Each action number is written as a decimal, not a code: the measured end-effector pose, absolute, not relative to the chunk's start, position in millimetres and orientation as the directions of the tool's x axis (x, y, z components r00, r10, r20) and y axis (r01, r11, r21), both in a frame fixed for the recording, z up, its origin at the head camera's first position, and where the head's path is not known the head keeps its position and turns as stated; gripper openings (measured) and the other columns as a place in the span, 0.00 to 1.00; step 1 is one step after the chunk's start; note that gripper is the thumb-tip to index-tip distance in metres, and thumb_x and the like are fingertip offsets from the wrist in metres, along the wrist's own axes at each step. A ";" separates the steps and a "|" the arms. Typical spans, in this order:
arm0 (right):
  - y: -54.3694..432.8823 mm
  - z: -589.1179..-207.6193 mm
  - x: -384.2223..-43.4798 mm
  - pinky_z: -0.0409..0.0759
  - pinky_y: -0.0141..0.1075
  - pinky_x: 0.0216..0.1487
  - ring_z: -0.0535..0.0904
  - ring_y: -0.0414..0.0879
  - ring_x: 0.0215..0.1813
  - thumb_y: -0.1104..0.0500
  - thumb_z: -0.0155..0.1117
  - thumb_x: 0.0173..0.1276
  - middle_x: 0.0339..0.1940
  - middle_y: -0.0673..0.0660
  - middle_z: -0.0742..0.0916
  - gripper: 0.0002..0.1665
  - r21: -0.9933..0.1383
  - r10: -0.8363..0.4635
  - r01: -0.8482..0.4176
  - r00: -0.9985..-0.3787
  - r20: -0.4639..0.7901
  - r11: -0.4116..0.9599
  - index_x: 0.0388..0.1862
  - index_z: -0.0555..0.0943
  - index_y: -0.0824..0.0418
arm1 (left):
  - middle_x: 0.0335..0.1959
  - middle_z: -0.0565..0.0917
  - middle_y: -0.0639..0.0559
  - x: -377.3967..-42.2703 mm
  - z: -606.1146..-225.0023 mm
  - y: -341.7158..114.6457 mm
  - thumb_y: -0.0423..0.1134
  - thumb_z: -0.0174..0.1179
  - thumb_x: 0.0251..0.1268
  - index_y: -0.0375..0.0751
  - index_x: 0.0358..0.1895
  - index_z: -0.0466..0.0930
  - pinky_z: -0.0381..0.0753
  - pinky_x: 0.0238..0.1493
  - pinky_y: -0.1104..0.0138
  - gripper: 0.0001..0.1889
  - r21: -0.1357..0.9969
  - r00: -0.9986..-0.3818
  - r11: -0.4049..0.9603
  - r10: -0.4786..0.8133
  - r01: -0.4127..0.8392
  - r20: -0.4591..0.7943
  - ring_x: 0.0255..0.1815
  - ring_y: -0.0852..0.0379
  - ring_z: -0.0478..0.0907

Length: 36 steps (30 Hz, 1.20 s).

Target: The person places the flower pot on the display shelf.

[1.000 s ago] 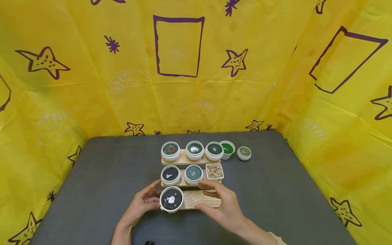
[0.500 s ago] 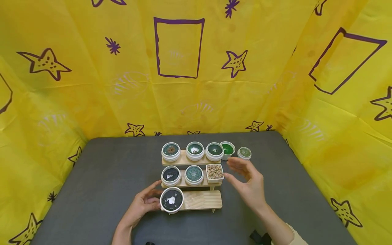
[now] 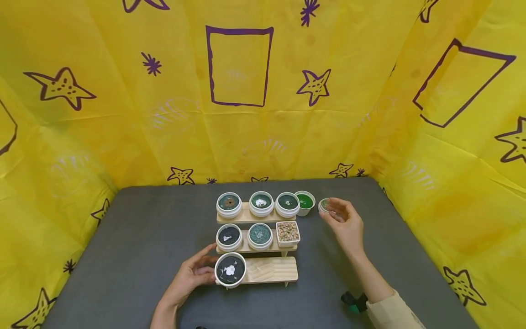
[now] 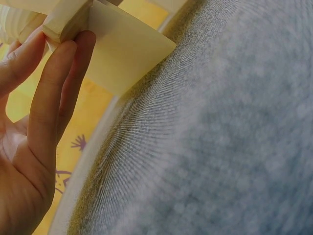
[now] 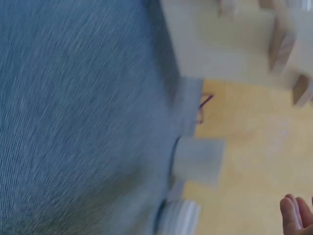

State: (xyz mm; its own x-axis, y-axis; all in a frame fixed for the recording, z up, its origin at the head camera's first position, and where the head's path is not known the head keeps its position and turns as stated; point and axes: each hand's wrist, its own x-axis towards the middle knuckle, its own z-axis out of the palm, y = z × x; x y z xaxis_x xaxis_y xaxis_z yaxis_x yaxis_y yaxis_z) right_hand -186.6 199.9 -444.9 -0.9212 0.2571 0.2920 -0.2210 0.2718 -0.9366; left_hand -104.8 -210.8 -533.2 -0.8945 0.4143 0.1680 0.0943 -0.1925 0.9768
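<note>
A tiered wooden stand (image 3: pixel 271 269) bears several round white jars with dark contents. My left hand (image 3: pixel 186 276) is at its left end, beside the front jar (image 3: pixel 230 270); in the left wrist view its thumb and fingers (image 4: pixel 46 98) pinch the end of a wooden board (image 4: pixel 63 24). My right hand (image 3: pixel 347 226) is beside a small white jar (image 3: pixel 322 205) right of the stand and partly covers it in the head view. In the right wrist view, the right fingers (image 5: pixel 289 215) are apart from a ribbed white jar (image 5: pixel 180 218), their fingertips loosely bent.
A white cup of green contents (image 3: pixel 305 201) stands on the grey tabletop (image 3: pixel 164 228) beside the stand's back tier. A square white dish of mixed bits (image 3: pixel 288 232) is on the middle tier. Yellow printed cloth (image 3: pixel 238 137) surrounds the table on three sides.
My right hand has moved from above the front tier, past the square dish, to the small jar at the back right. My left hand has stayed at the stand's left end.
</note>
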 end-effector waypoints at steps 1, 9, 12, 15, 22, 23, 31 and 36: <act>202.5 -447.4 -190.0 0.81 0.23 0.52 0.84 0.41 0.53 0.61 0.78 0.56 0.51 0.52 0.85 0.29 -0.936 0.270 -0.197 -0.922 0.278 0.292 0.56 0.80 0.62 | 0.52 0.84 0.64 -104.9 -533.0 -210.7 0.21 0.60 0.61 0.60 0.73 0.64 0.85 0.41 0.72 0.40 0.977 -0.895 -0.191 0.414 0.094 0.167 0.44 0.64 0.86; 221.1 -470.5 -215.2 0.73 0.47 0.70 0.72 0.60 0.71 0.56 0.78 0.56 0.67 0.65 0.77 0.41 -0.898 0.276 -0.042 -0.945 0.179 0.438 0.67 0.71 0.63 | 0.53 0.84 0.65 -105.5 -533.7 -210.8 0.21 0.60 0.61 0.59 0.74 0.64 0.85 0.41 0.72 0.40 0.979 -0.897 -0.182 0.411 0.095 0.164 0.43 0.64 0.86; 226.2 -478.4 -224.9 0.69 0.52 0.73 0.68 0.63 0.74 0.57 0.76 0.57 0.71 0.68 0.73 0.44 -0.884 0.269 -0.012 -0.950 0.155 0.468 0.70 0.67 0.65 | 0.53 0.84 0.65 -105.7 -535.0 -211.4 0.21 0.60 0.61 0.59 0.74 0.64 0.85 0.41 0.72 0.41 0.979 -0.895 -0.181 0.414 0.096 0.164 0.43 0.64 0.86; 229.4 -484.2 -234.0 0.69 0.53 0.73 0.67 0.65 0.73 0.56 0.75 0.58 0.71 0.70 0.71 0.45 -0.867 0.274 0.026 -0.953 0.129 0.498 0.71 0.65 0.67 | 0.53 0.84 0.65 -105.5 -536.3 -211.9 0.21 0.61 0.60 0.61 0.73 0.64 0.85 0.40 0.73 0.41 0.981 -0.898 -0.176 0.412 0.084 0.151 0.43 0.64 0.86; 233.4 -494.0 -250.1 0.69 0.56 0.69 0.70 0.66 0.68 0.54 0.74 0.58 0.66 0.74 0.73 0.47 -0.815 0.284 0.094 -0.955 0.089 0.572 0.71 0.64 0.71 | 0.52 0.84 0.65 -105.7 -536.9 -211.9 0.22 0.61 0.60 0.62 0.73 0.63 0.85 0.40 0.72 0.41 0.983 -0.900 -0.170 0.416 0.067 0.133 0.42 0.65 0.86; 233.5 -495.8 -252.0 0.69 0.56 0.68 0.70 0.66 0.67 0.54 0.74 0.58 0.65 0.75 0.74 0.47 -0.807 0.284 0.101 -0.955 0.086 0.581 0.71 0.64 0.71 | 0.52 0.84 0.65 -105.7 -536.8 -212.0 0.22 0.61 0.60 0.62 0.73 0.63 0.85 0.40 0.72 0.41 0.983 -0.900 -0.170 0.416 0.065 0.131 0.42 0.65 0.86; 234.6 -507.5 -263.9 0.68 0.55 0.68 0.71 0.67 0.66 0.53 0.73 0.58 0.63 0.75 0.76 0.47 -0.791 0.290 0.130 -0.955 0.061 0.598 0.70 0.64 0.74 | 0.52 0.84 0.65 -104.8 -535.8 -211.9 0.21 0.60 0.60 0.62 0.73 0.64 0.85 0.41 0.71 0.41 0.980 -0.900 -0.188 0.414 0.066 0.140 0.43 0.64 0.87; 236.0 -513.6 -267.0 0.68 0.56 0.67 0.72 0.68 0.65 0.53 0.73 0.59 0.63 0.75 0.77 0.45 -0.781 0.296 0.142 -0.954 0.057 0.608 0.68 0.66 0.74 | 0.53 0.84 0.65 -104.7 -535.8 -211.3 0.20 0.59 0.60 0.60 0.73 0.64 0.85 0.41 0.72 0.41 0.977 -0.895 -0.201 0.418 0.077 0.157 0.43 0.64 0.86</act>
